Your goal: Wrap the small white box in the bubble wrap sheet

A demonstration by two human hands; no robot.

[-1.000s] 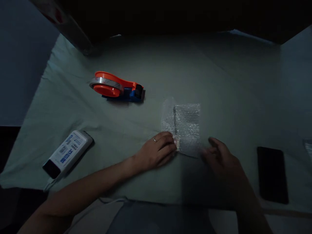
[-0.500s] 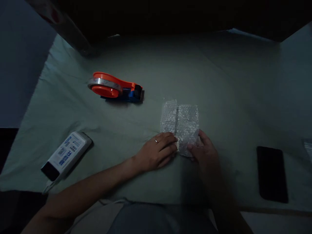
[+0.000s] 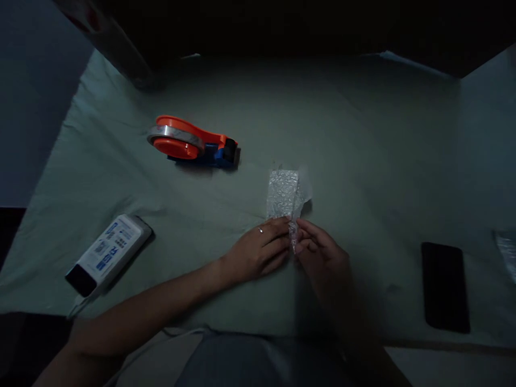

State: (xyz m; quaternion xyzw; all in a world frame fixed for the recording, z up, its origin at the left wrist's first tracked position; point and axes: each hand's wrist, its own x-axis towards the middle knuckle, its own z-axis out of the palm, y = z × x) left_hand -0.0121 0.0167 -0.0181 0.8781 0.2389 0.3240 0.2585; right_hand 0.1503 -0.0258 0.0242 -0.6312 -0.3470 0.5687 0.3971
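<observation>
A piece of clear bubble wrap (image 3: 282, 191) lies at the middle of the cloth, its right part raised and folded upward. My left hand (image 3: 258, 250), with a ring on one finger, rests flat on the lower left of the wrap with its fingers stretched out. At the wrap's lower right, my right hand (image 3: 322, 258) pinches the raised flap between thumb and fingers. The lower edge of the wrap is partly hidden by both hands. Whether anything lies inside the wrap, I cannot tell.
An orange and blue tape dispenser (image 3: 193, 142) sits at the upper left. A white power bank (image 3: 110, 252) with a cable is at the left. To the right lies a black phone (image 3: 445, 287), with clear plastic (image 3: 507, 252) at the far edge. A dark panel (image 3: 282, 27) stands along the back.
My right hand has moved left and lifted the right part of the bubble wrap, folding it toward the left. My left hand stays in nearly the same place.
</observation>
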